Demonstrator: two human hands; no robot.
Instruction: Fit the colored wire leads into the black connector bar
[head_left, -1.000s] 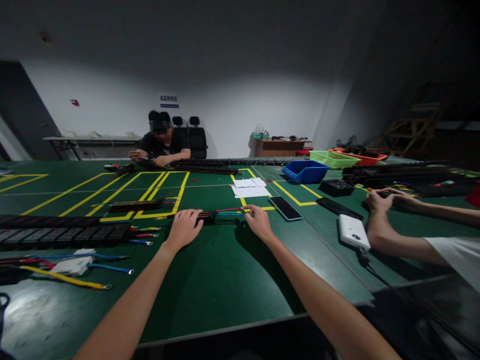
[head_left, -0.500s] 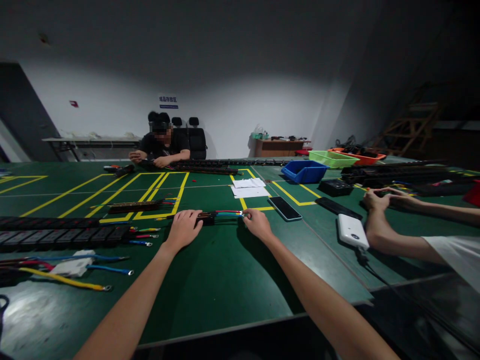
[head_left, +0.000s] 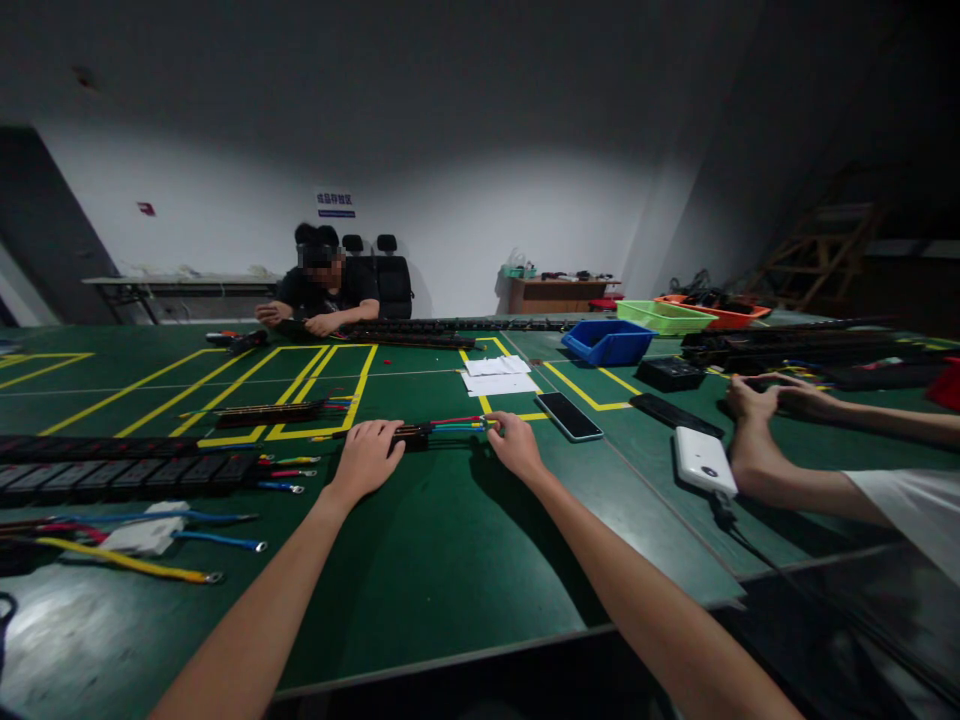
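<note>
My left hand (head_left: 367, 458) is closed over a dark-sleeved cable bundle (head_left: 417, 436) lying on the green table (head_left: 442, 570). Its palm and fingers hide the bundle's left part, though a thin end pokes out on that side. From the right end run thin red, green and blue wires (head_left: 457, 427) with small metal tips. At those tips is my right hand (head_left: 516, 447), its thumb and index finger slightly apart and the tips between or right beside them. A similar short cable bundle (head_left: 270, 413) lies behind my left hand.
Black power strips (head_left: 150, 480) and thick cables with ring terminals (head_left: 135, 562) lie on the left. To the right are papers (head_left: 501, 384), a phone (head_left: 570, 416), a blue bin (head_left: 609, 344) and a white power bank (head_left: 703, 462). A co-worker's hands (head_left: 757, 400) are at right; another person (head_left: 322, 290) sits opposite.
My right thumb and index finger have parted slightly. The wire ends, bunched together before, now fan apart, with the red one higher. My left hand stays in place.
</note>
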